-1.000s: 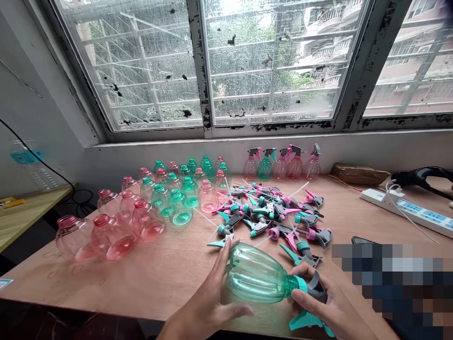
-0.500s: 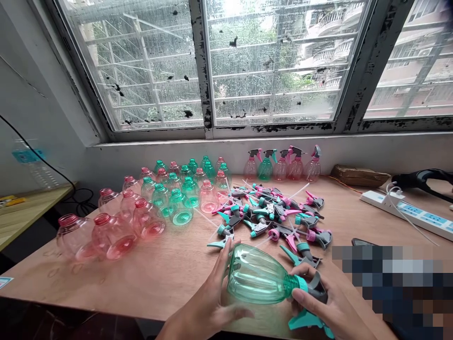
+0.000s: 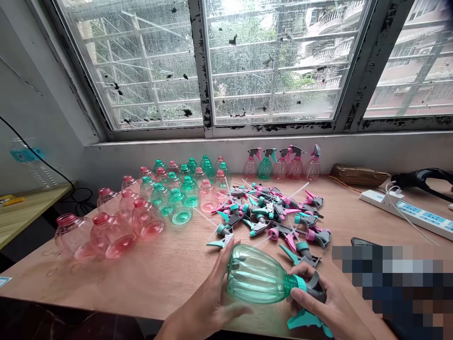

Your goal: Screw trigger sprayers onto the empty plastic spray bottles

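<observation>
A clear green spray bottle (image 3: 258, 275) lies on its side in the air above the table's front edge, its base toward the left. My left hand (image 3: 208, 293) is around the base end, fingers behind it and thumb reaching below. At the neck, my right hand (image 3: 318, 297) grips the grey and turquoise trigger sprayer (image 3: 314, 287) with thumb and fingers at its turquoise collar. The sprayer sits on the bottle's mouth, with its turquoise trigger pointing down. Just beyond the hands is a pile of loose trigger sprayers (image 3: 269, 210), grey with pink or turquoise parts.
Open pink bottles (image 3: 113, 236) and green bottles (image 3: 181, 208) stand in rows at the left. Several bottles with sprayers fitted (image 3: 280, 165) line the wall. A power strip (image 3: 417, 215), a brown package (image 3: 361, 175) and a dark phone-like object (image 3: 364, 242) lie at the right.
Both hands and the green bottle stay nearly in place. The view has shifted very slightly; nothing else visibly differs.
</observation>
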{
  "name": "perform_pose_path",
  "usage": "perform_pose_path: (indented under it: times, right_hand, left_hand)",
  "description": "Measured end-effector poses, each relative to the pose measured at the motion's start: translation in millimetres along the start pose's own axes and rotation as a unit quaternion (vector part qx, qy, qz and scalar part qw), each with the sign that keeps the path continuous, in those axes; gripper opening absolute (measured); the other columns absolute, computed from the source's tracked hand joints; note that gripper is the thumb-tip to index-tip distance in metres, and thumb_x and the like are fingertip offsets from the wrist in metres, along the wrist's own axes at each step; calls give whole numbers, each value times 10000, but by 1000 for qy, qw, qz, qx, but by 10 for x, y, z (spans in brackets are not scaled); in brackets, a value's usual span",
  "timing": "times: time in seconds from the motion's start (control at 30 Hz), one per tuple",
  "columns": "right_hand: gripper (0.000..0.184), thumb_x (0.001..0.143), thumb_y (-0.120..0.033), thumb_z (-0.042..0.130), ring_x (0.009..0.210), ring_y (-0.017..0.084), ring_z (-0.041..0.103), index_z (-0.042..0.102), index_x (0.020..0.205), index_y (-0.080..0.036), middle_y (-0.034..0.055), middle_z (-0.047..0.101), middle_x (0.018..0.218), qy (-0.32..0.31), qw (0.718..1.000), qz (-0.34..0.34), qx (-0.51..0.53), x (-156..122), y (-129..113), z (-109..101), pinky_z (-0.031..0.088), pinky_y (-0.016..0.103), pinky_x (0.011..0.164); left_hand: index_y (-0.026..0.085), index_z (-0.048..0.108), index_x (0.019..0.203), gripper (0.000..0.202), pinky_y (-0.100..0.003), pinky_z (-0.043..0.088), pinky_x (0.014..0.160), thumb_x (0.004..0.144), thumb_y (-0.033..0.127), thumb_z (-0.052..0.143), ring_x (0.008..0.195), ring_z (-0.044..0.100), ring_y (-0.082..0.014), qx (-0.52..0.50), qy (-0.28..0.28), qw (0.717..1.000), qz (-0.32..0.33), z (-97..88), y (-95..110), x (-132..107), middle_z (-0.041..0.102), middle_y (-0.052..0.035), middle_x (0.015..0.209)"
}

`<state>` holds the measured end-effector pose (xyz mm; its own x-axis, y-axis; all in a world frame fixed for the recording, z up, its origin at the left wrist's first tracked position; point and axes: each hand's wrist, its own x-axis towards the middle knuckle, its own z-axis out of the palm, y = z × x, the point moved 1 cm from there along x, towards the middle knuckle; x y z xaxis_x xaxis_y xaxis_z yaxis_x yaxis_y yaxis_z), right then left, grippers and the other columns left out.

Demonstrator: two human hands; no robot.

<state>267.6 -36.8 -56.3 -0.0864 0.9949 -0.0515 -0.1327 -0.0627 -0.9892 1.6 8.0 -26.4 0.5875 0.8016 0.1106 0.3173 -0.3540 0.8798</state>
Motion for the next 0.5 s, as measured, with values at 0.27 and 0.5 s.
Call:
perform_pose_path:
  times: [0.27,0.5]
  right_hand:
    - [404,818,-514,761,607,208,689,598,1001,-193,-2,745,626,1,1000,0,-2,5,17,-9,535,324,574]
    - [417,801,-516,779,609,199,689,602,1005,-198,-8,747,620,1,1000,11,23,-16,24,-15,519,293,555]
  left_hand:
    - [321,83,1591,1029,-522,66,1274,831,338,777,1564,39,-330,-9,1,1000,-15,-19,84,17,124,-86,1697]
    - [432,-14,1564,890,-480,330,1207,955,297,621,1537,219,-305,-113,-42,993,6,-11,-17,-12,83,-53,1702]
